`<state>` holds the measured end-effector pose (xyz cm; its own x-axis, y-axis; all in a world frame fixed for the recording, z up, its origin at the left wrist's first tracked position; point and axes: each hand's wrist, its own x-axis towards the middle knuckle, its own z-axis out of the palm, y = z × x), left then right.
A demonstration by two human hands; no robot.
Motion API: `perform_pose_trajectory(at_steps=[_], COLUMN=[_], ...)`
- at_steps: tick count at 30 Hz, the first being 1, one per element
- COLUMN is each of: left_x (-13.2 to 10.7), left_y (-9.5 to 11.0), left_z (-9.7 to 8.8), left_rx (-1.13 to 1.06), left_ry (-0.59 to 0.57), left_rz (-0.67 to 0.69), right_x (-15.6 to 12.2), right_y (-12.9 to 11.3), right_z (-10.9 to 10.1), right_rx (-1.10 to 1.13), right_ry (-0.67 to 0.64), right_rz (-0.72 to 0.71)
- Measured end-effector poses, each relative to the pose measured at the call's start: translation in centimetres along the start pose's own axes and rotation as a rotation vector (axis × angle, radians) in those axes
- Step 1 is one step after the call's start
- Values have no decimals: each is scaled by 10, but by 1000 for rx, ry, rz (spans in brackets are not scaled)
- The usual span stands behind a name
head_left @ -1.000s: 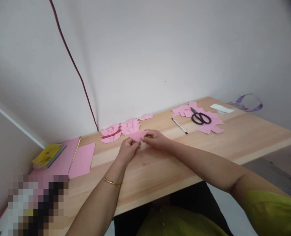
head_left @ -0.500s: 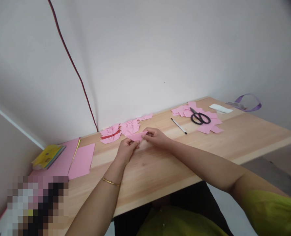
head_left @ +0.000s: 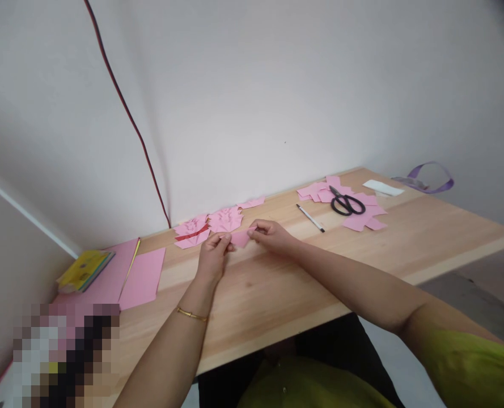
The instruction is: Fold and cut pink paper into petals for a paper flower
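Note:
Between my hands is a small folded piece of pink paper (head_left: 240, 238), roughly triangular, with a point facing down toward me. My left hand (head_left: 213, 255) pinches its left end between thumb and fingers. At its right end my right hand (head_left: 271, 235) grips the corner with thumb and fingertips. Just behind the hands, near the wall, lie pleated pink paper shapes (head_left: 225, 219); a red strip (head_left: 192, 233) crosses the one on the left.
Black-handled scissors (head_left: 347, 203) rest on pink paper cutouts (head_left: 364, 222) at the right, beside a white pen (head_left: 310, 218) and a white strip (head_left: 382, 187). At left are pink sheets (head_left: 143, 277), a yellow pencil (head_left: 130, 266) and a yellow packet (head_left: 85, 271).
My left hand has shifted slightly left and up to the paper's left end. The paper's lower point now shows between the hands. My right hand stays nearly in place.

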<state>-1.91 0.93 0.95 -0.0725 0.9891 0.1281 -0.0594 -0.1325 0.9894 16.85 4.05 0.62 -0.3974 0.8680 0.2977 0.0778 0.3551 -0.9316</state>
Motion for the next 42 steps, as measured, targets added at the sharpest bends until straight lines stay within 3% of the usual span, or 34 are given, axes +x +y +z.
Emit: perform_pose_trajectory(at_steps=[6, 11, 20, 26, 35, 42], left_x=[-2, -9, -5, 5, 4, 0], left_y=[1, 7, 5, -4, -4, 4], left_z=[-1, 4, -2, -11, -7, -7], left_rx=[219, 332, 419, 291, 106, 435], left_ry=[-33, -126, -81, 1, -29, -145], left_rz=[102, 157, 205, 84, -25, 64], right_x=[1, -2, -1, 4, 5, 5], right_y=[-3, -9, -9, -3, 5, 4], right_z=[0, 4, 1, -7, -9, -11], right_rx=[-150, -208, -192, -179, 16, 42], right_ry=[73, -22, -6, 63, 11, 71], right_rz=[-130, -230, -97, -22, 58, 68])
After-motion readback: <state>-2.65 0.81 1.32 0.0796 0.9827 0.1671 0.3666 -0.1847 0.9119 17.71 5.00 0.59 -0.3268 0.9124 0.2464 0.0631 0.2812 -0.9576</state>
